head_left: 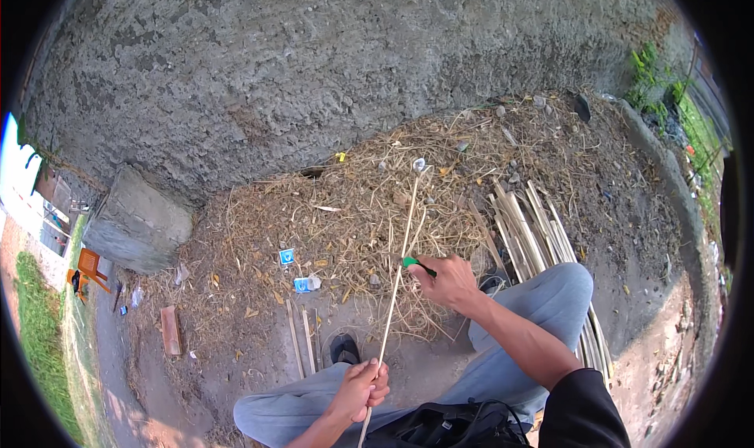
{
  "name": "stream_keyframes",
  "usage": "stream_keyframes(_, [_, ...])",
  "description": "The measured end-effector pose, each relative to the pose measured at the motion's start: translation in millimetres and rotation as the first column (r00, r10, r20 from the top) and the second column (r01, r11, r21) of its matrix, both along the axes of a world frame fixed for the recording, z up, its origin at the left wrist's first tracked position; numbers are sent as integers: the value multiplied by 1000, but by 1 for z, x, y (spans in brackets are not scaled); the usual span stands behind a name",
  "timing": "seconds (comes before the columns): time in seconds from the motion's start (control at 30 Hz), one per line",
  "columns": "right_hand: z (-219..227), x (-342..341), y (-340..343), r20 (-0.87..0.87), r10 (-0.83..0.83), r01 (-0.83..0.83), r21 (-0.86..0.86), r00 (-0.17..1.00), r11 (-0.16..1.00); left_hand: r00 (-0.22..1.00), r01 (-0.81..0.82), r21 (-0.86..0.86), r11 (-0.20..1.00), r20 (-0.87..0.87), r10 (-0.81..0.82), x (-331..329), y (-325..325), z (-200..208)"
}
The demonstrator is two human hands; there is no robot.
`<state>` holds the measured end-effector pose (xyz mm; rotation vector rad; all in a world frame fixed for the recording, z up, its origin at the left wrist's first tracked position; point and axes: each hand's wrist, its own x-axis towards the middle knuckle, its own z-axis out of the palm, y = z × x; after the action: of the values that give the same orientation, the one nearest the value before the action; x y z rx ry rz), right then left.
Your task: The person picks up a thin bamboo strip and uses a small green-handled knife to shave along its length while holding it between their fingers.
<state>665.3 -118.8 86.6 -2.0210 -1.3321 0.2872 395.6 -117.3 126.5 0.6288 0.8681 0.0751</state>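
A long, thin, pale strip, bamboo by its look, runs up and away from my lap over the litter-strewn ground. Low in the head view, my left hand is closed around its near part. Farther along, my right hand grips a green-and-black-handled tool, probably a knife. Its green end lies against the strip; the blade is too small to make out clearly. Between my feet and the wall are many pale shavings.
Split bamboo strips lie in a bundle beside my right leg. Two short strips are by my left foot. A rough wall rises ahead, with a concrete block at left. A brick and blue packets lie about.
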Motion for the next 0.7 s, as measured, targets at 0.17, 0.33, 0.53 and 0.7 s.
stream_keyframes(0.17, [-20, 16, 6, -7, -41, 42, 46, 999, 998, 996, 4, -20, 1000, -89, -6, -17, -9, 13])
stream_keyframes(0.33, [-25, 18, 10, 20, 12, -11, -23, 1000, 1000, 962, -130, -69, 989, -248, 110, -40, -30, 44])
stream_keyframes(0.53, [-38, 19, 18, 26, -82, 84, -71, 996, 994, 928, -207, -145, 968, -343, 147, -77, -56, 56])
stream_keyframes(0.7, [-54, 17, 19, 34, -22, 27, -154, 999, 988, 900, -230, -77, 970, -396, 182, -94, -68, 68])
